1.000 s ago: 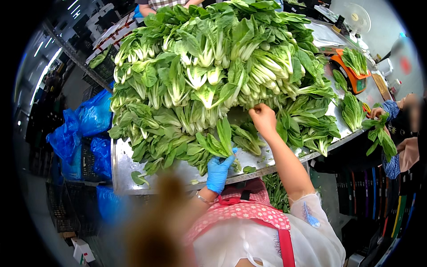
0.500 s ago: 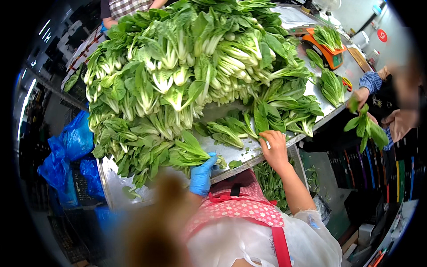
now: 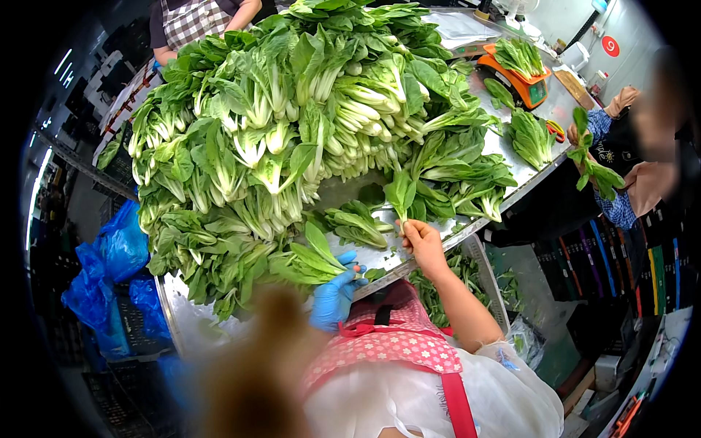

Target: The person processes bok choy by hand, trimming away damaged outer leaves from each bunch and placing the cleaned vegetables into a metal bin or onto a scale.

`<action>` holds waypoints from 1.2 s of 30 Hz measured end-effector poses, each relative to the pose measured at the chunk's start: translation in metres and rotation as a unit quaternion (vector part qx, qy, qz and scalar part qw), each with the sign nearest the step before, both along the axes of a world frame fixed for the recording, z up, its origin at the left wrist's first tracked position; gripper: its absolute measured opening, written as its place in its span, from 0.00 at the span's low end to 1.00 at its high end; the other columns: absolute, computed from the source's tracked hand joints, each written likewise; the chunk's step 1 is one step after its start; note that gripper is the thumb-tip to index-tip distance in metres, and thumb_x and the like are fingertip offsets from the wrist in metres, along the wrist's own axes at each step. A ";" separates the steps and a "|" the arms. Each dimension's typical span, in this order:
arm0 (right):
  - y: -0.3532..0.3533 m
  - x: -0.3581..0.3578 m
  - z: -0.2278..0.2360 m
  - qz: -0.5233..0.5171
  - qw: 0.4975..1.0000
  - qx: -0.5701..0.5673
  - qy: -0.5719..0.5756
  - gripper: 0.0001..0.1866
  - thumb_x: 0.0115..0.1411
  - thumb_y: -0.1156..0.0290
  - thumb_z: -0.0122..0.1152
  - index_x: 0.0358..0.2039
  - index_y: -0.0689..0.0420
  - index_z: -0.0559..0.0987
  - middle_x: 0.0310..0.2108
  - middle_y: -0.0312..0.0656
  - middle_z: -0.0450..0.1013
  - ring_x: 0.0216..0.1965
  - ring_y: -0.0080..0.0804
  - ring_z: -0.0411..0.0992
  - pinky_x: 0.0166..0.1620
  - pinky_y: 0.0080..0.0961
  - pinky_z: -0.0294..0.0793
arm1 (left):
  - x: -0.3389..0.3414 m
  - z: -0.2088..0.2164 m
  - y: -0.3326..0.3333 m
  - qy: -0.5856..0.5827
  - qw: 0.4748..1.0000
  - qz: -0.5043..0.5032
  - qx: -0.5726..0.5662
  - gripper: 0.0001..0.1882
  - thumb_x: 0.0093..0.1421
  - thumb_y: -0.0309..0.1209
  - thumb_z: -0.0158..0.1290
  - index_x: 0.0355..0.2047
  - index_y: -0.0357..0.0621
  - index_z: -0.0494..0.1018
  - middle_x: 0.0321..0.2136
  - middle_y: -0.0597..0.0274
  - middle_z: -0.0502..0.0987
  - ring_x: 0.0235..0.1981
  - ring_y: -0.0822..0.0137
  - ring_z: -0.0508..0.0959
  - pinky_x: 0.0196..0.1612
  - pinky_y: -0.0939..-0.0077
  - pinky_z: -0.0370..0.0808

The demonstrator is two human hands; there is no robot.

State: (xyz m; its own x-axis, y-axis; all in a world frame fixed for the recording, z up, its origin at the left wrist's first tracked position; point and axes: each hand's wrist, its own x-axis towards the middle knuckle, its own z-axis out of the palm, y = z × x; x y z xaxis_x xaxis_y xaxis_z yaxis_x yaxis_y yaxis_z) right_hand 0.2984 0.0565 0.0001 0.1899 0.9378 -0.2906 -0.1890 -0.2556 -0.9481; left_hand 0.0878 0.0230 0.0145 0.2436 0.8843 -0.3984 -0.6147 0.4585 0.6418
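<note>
My left hand [image 3: 336,296], in a blue glove, is closed round the stem ends of a bunch of bok choy [image 3: 307,264] at the table's near edge. Its leaves point away to the upper left. To the right, my bare right hand [image 3: 425,244] pinches a single bok choy stalk [image 3: 400,193] by its base, with the leaf upright. Between the hands and the big heap of bok choy [image 3: 270,109], a few loose bok choy [image 3: 356,223] lie on the metal table [image 3: 380,257].
Beyond the heap stands a person in a checked apron [image 3: 196,22]. At right, another person's hand holds greens [image 3: 604,174]. An orange scale [image 3: 517,82] bears greens; scissors [image 3: 556,131] lie nearby. Blue plastic bags [image 3: 109,252] hang at left. Below the table edge, a container holds leaves [image 3: 467,281].
My right hand has drawn left and lifted a bok choy stalk from the table. My left hand keeps its bunch, its fingers a little looser. The view has shifted slightly.
</note>
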 end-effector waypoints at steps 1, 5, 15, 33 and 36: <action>-0.003 -0.006 0.001 -0.001 1.000 0.004 0.014 0.11 0.61 0.66 0.52 0.38 0.61 0.77 0.25 0.29 0.69 0.24 0.13 0.63 0.27 0.12 0.63 | 0.003 0.003 0.001 -0.006 1.000 0.000 -0.008 0.15 0.56 0.23 0.50 0.45 0.37 0.68 0.36 0.59 0.73 0.39 0.66 0.75 0.37 0.70 0.75; -0.015 -0.017 0.003 0.053 0.993 0.088 -0.051 0.11 0.62 0.71 0.50 0.39 0.65 0.74 0.27 0.35 0.69 0.25 0.18 0.67 0.29 0.15 0.66 | 0.016 0.013 0.007 -0.035 0.999 -0.024 -0.028 0.16 0.56 0.26 0.52 0.46 0.40 0.68 0.36 0.62 0.74 0.36 0.71 0.74 0.36 0.73 0.74; -0.043 -0.028 0.019 0.120 0.954 0.159 -0.223 0.11 0.56 0.77 0.57 0.40 0.65 0.74 0.28 0.39 0.75 0.27 0.21 0.71 0.31 0.19 0.71 | 0.034 0.015 0.011 0.061 0.994 -0.079 -0.046 0.13 0.56 0.28 0.54 0.42 0.45 0.69 0.34 0.70 0.74 0.35 0.76 0.73 0.34 0.82 0.68; -0.023 -0.021 0.006 0.058 0.864 0.208 -0.455 0.13 0.52 0.70 0.61 0.36 0.64 0.76 0.28 0.43 0.74 0.27 0.28 0.71 0.29 0.23 0.70 | -0.014 0.011 -0.005 -0.027 0.998 0.061 0.018 0.09 0.59 0.27 0.50 0.41 0.43 0.69 0.35 0.58 0.75 0.30 0.71 0.74 0.35 0.74 0.74; 0.005 -0.032 -0.023 0.077 0.772 0.223 -0.590 0.12 0.53 0.66 0.61 0.33 0.63 0.77 0.27 0.38 0.73 0.27 0.21 0.69 0.28 0.21 0.68 | -0.010 0.018 -0.007 -0.015 0.996 0.083 0.029 0.08 0.57 0.22 0.50 0.39 0.40 0.69 0.34 0.58 0.75 0.28 0.70 0.74 0.35 0.75 0.74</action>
